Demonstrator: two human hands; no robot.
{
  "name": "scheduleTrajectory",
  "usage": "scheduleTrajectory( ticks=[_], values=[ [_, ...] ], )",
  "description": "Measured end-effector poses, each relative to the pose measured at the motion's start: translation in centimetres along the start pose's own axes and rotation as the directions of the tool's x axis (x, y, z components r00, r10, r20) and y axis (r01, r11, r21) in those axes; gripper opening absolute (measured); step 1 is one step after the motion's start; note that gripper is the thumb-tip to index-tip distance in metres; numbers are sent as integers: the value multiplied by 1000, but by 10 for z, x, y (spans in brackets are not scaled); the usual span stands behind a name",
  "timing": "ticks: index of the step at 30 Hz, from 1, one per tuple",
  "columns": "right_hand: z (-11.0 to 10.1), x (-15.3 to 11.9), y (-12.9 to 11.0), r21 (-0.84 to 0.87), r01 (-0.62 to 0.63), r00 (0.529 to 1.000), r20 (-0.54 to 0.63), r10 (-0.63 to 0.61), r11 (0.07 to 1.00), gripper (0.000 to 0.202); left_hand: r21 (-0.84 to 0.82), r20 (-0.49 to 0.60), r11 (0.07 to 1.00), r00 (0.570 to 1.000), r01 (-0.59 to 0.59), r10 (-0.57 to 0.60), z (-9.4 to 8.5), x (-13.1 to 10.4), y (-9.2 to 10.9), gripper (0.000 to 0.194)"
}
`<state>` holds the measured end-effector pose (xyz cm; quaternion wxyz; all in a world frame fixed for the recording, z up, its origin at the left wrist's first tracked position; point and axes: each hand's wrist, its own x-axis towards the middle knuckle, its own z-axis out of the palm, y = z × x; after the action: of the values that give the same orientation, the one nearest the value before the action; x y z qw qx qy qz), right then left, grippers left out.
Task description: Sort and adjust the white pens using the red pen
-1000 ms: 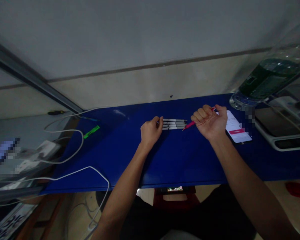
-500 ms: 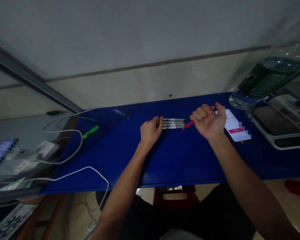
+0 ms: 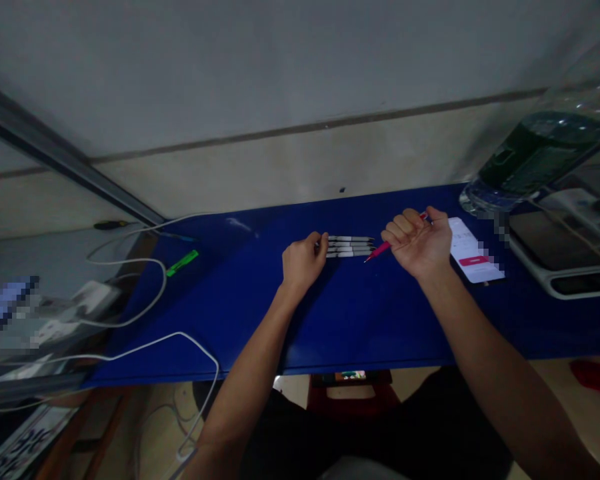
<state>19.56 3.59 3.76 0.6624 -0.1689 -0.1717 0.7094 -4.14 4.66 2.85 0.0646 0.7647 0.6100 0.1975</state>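
Several grey-and-white pens (image 3: 351, 248) lie side by side on the blue tabletop (image 3: 260, 320), dark tips pointing right. Curled round their left ends, my left hand (image 3: 303, 261) rests on the table and hides those ends. My right hand (image 3: 416, 241) is closed round a red pen (image 3: 380, 251), palm turned up, just right of the row. Its thin point slants down to the left, close to the grey pens' tips. My right thumb is at the pen's upper end, and the fingers cover its middle.
A lit phone (image 3: 476, 257) lies right of my right hand, beside a scale-like device (image 3: 555, 257) and a large bottle (image 3: 525, 160). To the left are a green object (image 3: 183, 263), a white cable (image 3: 180, 333) and a screwdriver (image 3: 111, 225). A wall (image 3: 280, 167) closes the back.
A thin pale point now shows at the red pen's lower end, where the end looked all red before. My right thumb has shifted slightly; both hands otherwise stay in place.
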Motion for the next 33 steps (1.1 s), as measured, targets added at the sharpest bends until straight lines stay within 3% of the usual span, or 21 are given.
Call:
scheduleTrajectory(
  ticks=[33],
  values=[
    [-11,5,-1,-8,-37,999,-19,37,999,51,-7,8,999,999,-52,52,3,-2,2,45]
  ],
)
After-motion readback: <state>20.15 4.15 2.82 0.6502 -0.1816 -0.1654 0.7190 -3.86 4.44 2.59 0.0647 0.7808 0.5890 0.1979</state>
